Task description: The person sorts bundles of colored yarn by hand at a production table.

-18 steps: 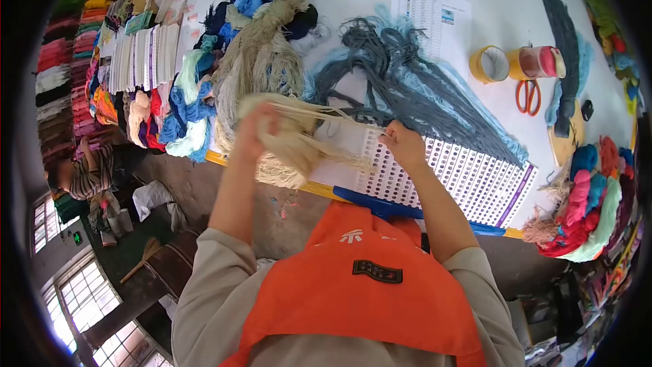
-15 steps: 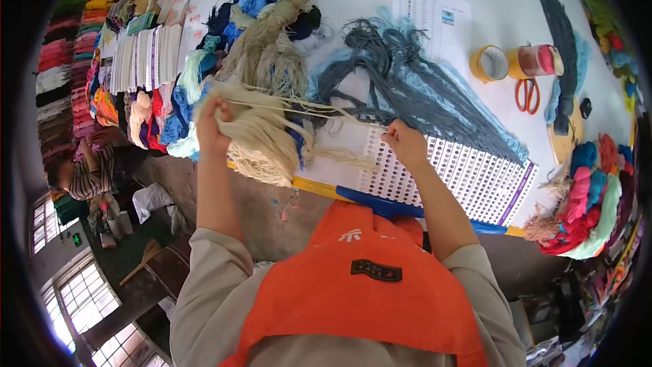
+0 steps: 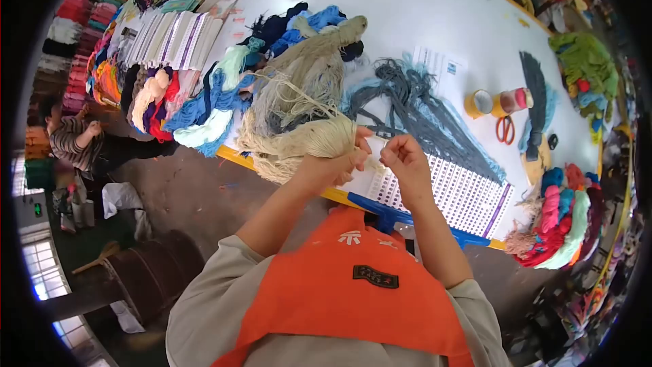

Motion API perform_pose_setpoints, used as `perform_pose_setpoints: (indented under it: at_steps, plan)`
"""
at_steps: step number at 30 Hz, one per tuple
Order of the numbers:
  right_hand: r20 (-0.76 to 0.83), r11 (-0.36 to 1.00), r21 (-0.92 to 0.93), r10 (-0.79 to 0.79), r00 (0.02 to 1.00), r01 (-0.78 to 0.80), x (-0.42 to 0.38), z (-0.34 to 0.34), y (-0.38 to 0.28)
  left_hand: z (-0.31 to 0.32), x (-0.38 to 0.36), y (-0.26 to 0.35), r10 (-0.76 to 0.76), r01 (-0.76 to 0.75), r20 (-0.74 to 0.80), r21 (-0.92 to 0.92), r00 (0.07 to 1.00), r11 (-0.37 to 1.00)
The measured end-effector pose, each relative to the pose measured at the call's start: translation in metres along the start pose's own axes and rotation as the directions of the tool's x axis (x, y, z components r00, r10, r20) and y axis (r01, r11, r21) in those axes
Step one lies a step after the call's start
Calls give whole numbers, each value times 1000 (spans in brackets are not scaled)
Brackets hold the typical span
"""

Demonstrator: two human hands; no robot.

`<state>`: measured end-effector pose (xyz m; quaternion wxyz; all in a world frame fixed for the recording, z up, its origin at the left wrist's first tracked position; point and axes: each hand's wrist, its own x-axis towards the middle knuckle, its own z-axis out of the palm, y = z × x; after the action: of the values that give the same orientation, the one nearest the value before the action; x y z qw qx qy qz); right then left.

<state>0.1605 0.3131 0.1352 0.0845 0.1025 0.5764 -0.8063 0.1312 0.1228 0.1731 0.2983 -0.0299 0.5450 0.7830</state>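
A skein of cream yarn [image 3: 316, 137] lies bunched at the table's front edge, its right end at my left hand [image 3: 343, 163]. The fingers of my left hand are curled round strands at that end. Close by on the right, my right hand [image 3: 405, 166] is closed in a pinch on the pale yarn ends, which are mostly hidden by the fingers. Beneath and beside my right hand is a white card with rows of holes [image 3: 451, 194]. Dark grey-blue yarn strands [image 3: 407, 105] are spread from its far edge, with light blue yarn among them.
Beige skeins [image 3: 305, 68] and blue yarn [image 3: 221, 102] lie to the left, near stacked white cards [image 3: 170, 41]. Red-handled scissors [image 3: 504, 130], tape rolls [image 3: 479, 103] and a printed sheet [image 3: 441, 68] lie farther back. Coloured skeins [image 3: 560, 217] hang at right. Another person [image 3: 75, 139] sits at far left.
My left hand has moved right, close to my right hand, bringing the cream yarn along. The strands stretched between the hands are now gathered. The view has shifted.
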Motion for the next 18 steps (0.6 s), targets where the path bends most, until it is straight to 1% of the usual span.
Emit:
perform_pose_setpoints:
  at_steps: [1, 3, 4, 5, 6, 7, 8, 9, 10, 11, 12, 13, 14, 15, 16, 17, 18]
  plan:
    - [9, 1000, -18, -12, 1000, 12, -12, 11, -14, 1, -10, 1, 24, -25, 35, 23, 999, 999]
    - [130, 994, -12, -109, 986, 111, -32, 33, -33, 1, -25, -1, 53, -54, 43, 18, 998, 998]
    - [149, 994, -1, -105, 983, 106, -37, 42, -31, 2, -34, 2, 109, -116, 90, 66, 990, 991]
    - [196, 986, -88, -122, 973, 141, -39, 50, -31, 1, -41, 5, 165, -181, 140, 111, 976, 977]
    - [244, 969, -170, -135, 960, 179, -39, 60, -33, -2, -48, 6, 187, -202, 138, 107, 973, 973]
    - [266, 964, -198, -119, 957, 175, -43, 71, -36, -5, -56, 4, 227, -240, 130, 95, 965, 966]
    - [309, 939, -273, -122, 943, 211, -46, 80, -41, -8, -63, 4, 274, -284, 118, 82, 954, 955]
    - [355, 907, -342, -117, 928, 246, -48, 90, -45, -7, -73, 12, 293, -296, 44, 177, 955, 939]
    - [404, 874, -388, -125, 906, 293, -48, 99, -46, -13, -80, 12, 318, -317, 23, 169, 948, 933]
    - [434, 866, -394, -119, 893, 307, -49, 109, -45, -21, -86, 11, 300, -299, 25, 174, 954, 938]
    - [432, 874, -406, -76, 898, 269, -50, 119, -44, -27, -93, 10, 282, -282, 25, 178, 959, 943]
    - [429, 878, -420, -33, 902, 231, -52, 132, -46, -30, -101, 12, 307, -302, 2, 169, 952, 938]
    - [427, 954, -292, 67, 902, 67, -58, 145, -50, -30, -109, 15, 342, -338, -20, 113, 939, 934]
    - [454, 948, -308, 73, 888, 80, -59, 158, -48, -32, -114, 17, 380, -377, -43, 59, 924, 924]
    - [473, 961, -262, 46, 880, 91, -60, 170, -45, -37, -120, 16, 402, -399, -70, 52, 913, 916]
    - [489, 972, -216, 22, 872, 97, -61, 179, -42, -43, -123, 11, 465, -458, -66, 100, 883, 883]
    - [504, 963, -246, 33, 863, 107, -60, 186, -38, -49, -127, 7, 525, -513, -58, 149, 849, 846]
